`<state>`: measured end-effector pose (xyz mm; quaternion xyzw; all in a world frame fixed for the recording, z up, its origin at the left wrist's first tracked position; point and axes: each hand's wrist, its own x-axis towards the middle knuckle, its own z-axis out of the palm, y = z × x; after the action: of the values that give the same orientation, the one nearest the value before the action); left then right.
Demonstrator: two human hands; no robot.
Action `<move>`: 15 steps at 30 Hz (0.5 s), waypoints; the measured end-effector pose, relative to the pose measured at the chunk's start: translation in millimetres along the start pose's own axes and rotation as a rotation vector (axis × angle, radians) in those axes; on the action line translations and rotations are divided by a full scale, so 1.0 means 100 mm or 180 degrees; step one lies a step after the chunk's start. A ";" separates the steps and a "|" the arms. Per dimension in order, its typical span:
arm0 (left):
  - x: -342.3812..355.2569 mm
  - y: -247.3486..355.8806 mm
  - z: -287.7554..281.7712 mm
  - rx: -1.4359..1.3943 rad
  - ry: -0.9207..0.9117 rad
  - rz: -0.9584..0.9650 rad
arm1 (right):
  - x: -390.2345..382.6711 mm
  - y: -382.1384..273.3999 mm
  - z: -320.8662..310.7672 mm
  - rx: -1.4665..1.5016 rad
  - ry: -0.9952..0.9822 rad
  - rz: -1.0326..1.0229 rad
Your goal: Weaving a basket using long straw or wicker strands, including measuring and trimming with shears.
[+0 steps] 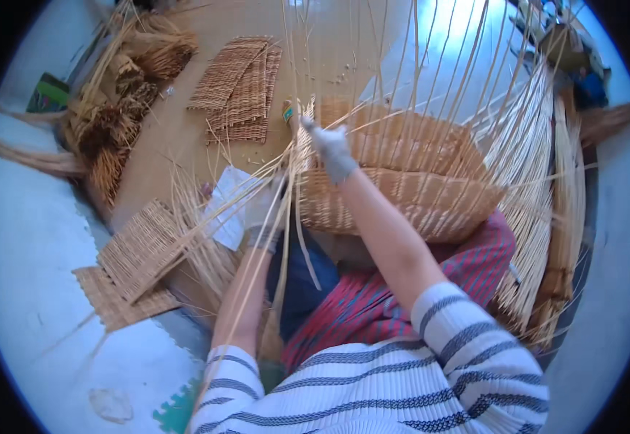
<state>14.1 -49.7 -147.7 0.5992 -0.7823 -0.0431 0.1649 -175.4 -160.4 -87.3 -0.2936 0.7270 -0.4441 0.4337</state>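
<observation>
A half-woven tan basket (402, 206) lies on its side before my knees, with long stakes rising from its far side. My right hand (331, 150), in a pale glove, is at the basket's left end, fingers closed against the woven edge; what they pinch is too small to tell. Below and left of it, my left hand (263, 206), also gloved, is partly hidden behind a bundle of loose straw strands (246, 189). Its fingers seem closed around these strands where they meet the basket's left edge. Several strands trail down across my left forearm.
Woven panels (239, 87) lie on the floor ahead, and more panels (141, 249) at left. Bundled dry stalks (123, 94) stand far left. A large sheaf of pale straw (532, 210) leans at right. White paper (229, 206) sits beside my left hand. Red striped cloth (358, 304) covers my lap.
</observation>
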 end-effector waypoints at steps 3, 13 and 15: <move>0.12 -0.16 0.03 0.0223 -0.0361 0.0093 | 0.32 0.25 0.35 0.0848 0.0734 -0.0205; 0.19 -0.26 0.11 -0.0228 0.0269 0.0573 | -0.21 -0.06 -0.03 0.1489 -0.0809 -0.1084; 0.20 -0.22 0.12 -0.0333 0.0240 0.0511 | -0.25 -0.14 -0.01 0.1373 -0.0663 -0.1013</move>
<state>26.5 -76.6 -160.4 0.5264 -0.8176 -0.0480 0.2282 -164.0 -145.6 -65.2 -0.3489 0.5121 -0.6184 0.4834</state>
